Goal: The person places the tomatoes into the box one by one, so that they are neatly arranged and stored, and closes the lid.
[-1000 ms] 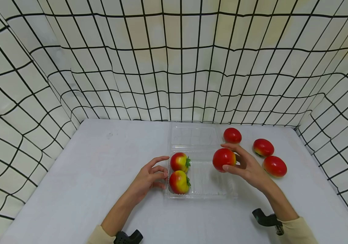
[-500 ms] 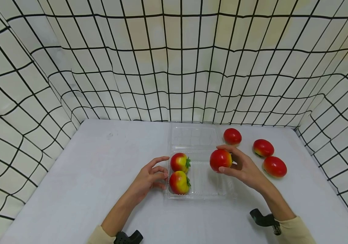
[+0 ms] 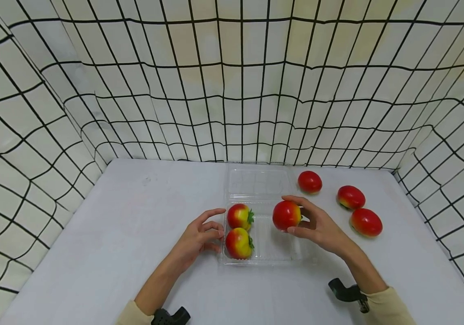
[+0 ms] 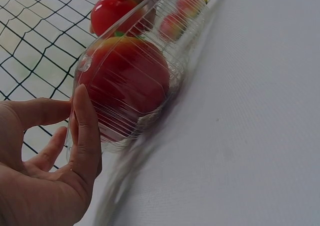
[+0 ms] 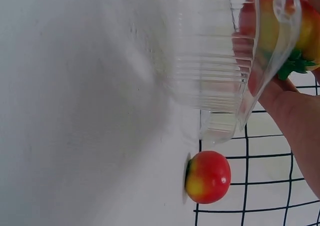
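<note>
A clear plastic clamshell box (image 3: 272, 253) lies with its lid (image 3: 260, 181) folded back away from me. Two red-and-yellow fruits with green leafy tops, one far (image 3: 237, 215) and one near (image 3: 237, 243), sit along its left side. My left hand (image 3: 194, 237) rests its spread fingertips against the box's left edge; in the left wrist view the fingers (image 4: 86, 136) lie at the rim. My right hand (image 3: 319, 225) grips a red fruit (image 3: 285, 215) between thumb and fingers, over the box's right half. Its green top (image 5: 295, 63) shows in the right wrist view.
Three more red fruits lie right of the box: one by the lid (image 3: 310, 181) and two farther right (image 3: 351, 197) (image 3: 367, 222). White cloth covers the table (image 3: 146, 203). Black netting (image 3: 241, 95) rises at the back and both sides.
My right hand has carried the red fruit leftward and slightly nearer to me, farther over the box. The left hand, the box and the other fruits stay where they were.
</note>
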### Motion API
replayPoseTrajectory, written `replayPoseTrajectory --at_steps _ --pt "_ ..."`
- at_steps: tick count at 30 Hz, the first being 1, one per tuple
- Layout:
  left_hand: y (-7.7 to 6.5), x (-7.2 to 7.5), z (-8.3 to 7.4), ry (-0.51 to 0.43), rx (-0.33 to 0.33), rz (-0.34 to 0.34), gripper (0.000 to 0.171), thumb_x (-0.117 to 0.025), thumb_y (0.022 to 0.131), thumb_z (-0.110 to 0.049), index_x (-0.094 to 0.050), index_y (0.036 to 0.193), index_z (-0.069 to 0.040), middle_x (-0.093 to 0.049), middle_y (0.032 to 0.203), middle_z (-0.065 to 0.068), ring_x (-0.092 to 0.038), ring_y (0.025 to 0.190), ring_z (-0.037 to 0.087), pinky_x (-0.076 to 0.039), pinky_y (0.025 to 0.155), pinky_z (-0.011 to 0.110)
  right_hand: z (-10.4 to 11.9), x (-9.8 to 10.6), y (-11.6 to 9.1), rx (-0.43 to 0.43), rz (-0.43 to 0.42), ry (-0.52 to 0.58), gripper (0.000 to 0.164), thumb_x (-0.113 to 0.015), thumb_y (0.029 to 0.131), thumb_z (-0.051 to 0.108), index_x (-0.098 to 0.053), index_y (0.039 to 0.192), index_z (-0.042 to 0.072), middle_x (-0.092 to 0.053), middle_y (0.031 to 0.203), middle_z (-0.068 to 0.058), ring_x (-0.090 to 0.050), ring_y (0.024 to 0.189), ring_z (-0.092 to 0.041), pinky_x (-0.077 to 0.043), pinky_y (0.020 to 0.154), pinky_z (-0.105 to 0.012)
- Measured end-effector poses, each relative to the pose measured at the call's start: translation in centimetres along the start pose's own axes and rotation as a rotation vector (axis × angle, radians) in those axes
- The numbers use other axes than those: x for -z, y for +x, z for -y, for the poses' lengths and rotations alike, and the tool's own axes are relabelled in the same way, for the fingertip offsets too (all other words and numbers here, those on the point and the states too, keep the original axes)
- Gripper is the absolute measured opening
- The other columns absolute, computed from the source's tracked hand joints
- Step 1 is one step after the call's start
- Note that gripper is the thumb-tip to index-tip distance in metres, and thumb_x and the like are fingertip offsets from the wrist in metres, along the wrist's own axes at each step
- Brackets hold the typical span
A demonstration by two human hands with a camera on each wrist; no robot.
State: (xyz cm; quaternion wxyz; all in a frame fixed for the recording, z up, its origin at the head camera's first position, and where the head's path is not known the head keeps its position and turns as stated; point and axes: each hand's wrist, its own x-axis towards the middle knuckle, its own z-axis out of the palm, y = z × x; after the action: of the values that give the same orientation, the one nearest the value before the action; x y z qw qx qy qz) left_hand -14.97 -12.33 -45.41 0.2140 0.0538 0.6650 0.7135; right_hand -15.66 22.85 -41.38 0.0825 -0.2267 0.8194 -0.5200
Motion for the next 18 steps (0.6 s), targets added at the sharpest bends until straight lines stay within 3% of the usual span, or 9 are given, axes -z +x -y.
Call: replayPoseTrajectory --at_steps 9,18 --pt "-0.1 0.3 0.0 0.008 -0.001 -0.001 0.061 -0.064 0.100 -0.012 -0.040 0.156 -0.012 -0.064 0.099 -0.003 -0.064 0.087 0.012 -0.064 0.075 0.027 0.1 -1.0 0.5 -0.032 0.005 0.018 0.082 -0.082 0.086 0.015 -0.040 0.157 0.020 -0.041 0.160 -0.018 -0.044 0.144 -0.048 -0.061 0.100 -0.034" --pt "0.1 0.1 0.1 0.005 0.001 0.002 0.060 -0.063 0.100 -0.012 -0.040 0.156 -0.012 -0.064 0.098 -0.003 -0.063 0.087 0.013 -0.065 0.075 0.027 0.3 -1.3 0.7 -0.081 -0.015 0.002 0.079 -0.085 0.085 0.020 -0.042 0.150 0.012 -0.049 0.153 -0.015 -0.053 0.136 -0.040 -0.062 0.099 -0.034"
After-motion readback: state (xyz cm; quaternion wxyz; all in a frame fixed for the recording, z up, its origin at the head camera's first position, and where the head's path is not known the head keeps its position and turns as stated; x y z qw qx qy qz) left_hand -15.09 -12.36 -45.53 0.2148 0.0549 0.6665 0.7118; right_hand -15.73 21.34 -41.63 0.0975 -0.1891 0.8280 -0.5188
